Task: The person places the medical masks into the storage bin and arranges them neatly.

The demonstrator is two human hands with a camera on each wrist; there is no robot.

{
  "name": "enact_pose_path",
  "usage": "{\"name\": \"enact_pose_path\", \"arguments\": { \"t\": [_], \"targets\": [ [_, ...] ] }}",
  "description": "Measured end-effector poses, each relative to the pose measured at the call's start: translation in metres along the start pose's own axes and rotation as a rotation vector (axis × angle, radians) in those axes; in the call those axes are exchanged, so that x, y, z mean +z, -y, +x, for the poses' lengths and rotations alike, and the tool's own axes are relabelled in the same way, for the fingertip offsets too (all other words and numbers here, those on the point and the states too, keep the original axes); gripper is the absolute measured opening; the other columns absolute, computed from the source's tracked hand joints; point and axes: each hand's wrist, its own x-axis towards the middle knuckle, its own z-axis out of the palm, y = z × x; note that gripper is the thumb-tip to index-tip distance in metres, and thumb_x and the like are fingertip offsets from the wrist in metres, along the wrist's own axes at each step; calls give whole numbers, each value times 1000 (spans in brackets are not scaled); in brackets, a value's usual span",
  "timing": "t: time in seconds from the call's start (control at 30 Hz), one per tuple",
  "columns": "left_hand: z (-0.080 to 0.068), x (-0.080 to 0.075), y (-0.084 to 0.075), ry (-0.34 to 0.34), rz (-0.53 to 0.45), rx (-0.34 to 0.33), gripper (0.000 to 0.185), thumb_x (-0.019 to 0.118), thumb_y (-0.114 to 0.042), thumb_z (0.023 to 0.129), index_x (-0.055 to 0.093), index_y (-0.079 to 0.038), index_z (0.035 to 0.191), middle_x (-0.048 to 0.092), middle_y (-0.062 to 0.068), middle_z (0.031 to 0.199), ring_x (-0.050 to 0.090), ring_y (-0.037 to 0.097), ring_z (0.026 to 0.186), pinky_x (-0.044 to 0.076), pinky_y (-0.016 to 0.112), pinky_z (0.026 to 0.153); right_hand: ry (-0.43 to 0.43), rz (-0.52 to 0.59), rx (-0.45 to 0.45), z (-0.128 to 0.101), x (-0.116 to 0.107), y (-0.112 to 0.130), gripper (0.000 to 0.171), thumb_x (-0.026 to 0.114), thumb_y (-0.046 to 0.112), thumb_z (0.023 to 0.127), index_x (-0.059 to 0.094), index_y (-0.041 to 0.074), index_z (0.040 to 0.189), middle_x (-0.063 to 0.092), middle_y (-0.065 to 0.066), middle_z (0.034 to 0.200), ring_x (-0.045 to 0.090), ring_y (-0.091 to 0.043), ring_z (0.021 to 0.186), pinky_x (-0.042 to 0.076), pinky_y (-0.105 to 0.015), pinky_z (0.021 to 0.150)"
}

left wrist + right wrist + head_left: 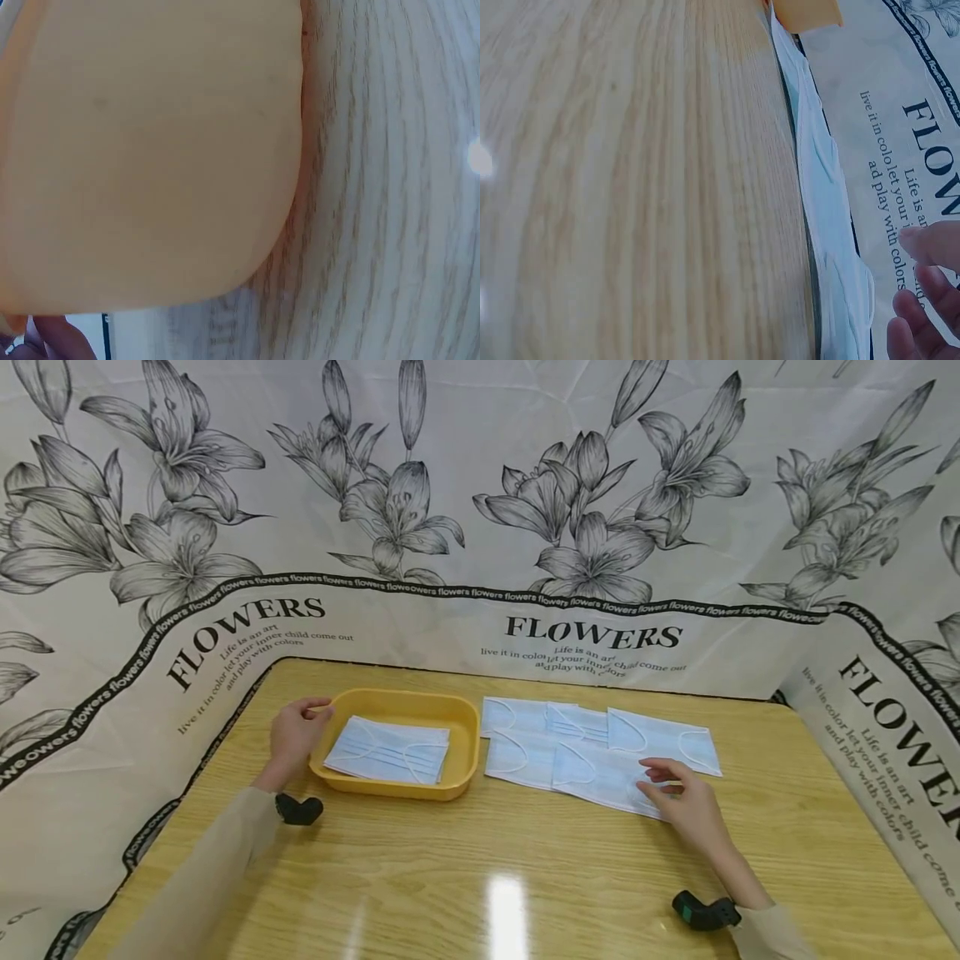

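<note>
The right hand (pixel 686 802) has a loose grip: its fingers are a little bent and spread, with the fingertips resting on the nearest face mask (pixel 607 781), and it is not clear that they pinch it yet. That mask lies flat on the tabletop (pixel 525 877), at the front of a bunch of blue masks (pixel 592 739) that overlap each other to the right of the yellow tray (pixel 461 752). To do this well, the person should probably pinch just the top mask near its edge and lift it slowly, so the ones under it do not slide along. The left hand (pixel 296 735) grips the tray's left rim, fingers curled on the edge, which should keep the tray from moving. One folded mask (pixel 390 750) already lies inside the tray. A flower cloth (pixel 480 527) stands behind it all.
</note>
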Motion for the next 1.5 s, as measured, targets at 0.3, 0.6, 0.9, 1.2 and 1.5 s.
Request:
{"name": "enact_pose_path", "arguments": {
  "t": [0.3,0.6,0.9,1.2,1.5],
  "targets": [
    [8,-4,10,64,-11,51,39,56,-32,97,65,-5,122,64,19,104,58,24,87,44,23,63,-3,36,54,8,-14,-12,35,69,16,89,63,2,121,63,-19,105,51,11,86,43,-4,71],
    [12,-12,13,210,-65,10,46,53,-34,98,56,-5,133,61,15,104,55,10,74,48,20,61,69,49,157,17,-21,-21,47,68,22,91,55,-2,129,58,-24,117,47,15,86,43,-5,71],
    [11,-14,18,312,-170,-22,50,51,-31,100,47,-2,140,58,13,103,57,2,72,53,20,62,78,44,202,24,-23,-31,51,68,22,90,53,-2,132,57,-25,119,45,16,80,44,-9,68],
    [9,-16,17,331,-217,-100,51,50,-30,100,42,-6,145,58,8,107,56,1,70,52,20,62,94,11,214,26,-21,-41,53,71,25,88,53,-1,131,59,-26,119,46,18,80,42,-6,70],
    [7,-15,13,312,-237,-136,51,51,-29,100,43,-6,144,58,16,116,58,-1,70,53,20,62,118,-5,217,29,-19,-40,54,73,27,86,55,-1,130,59,-26,120,47,16,81,40,-5,70]
  ]
}}
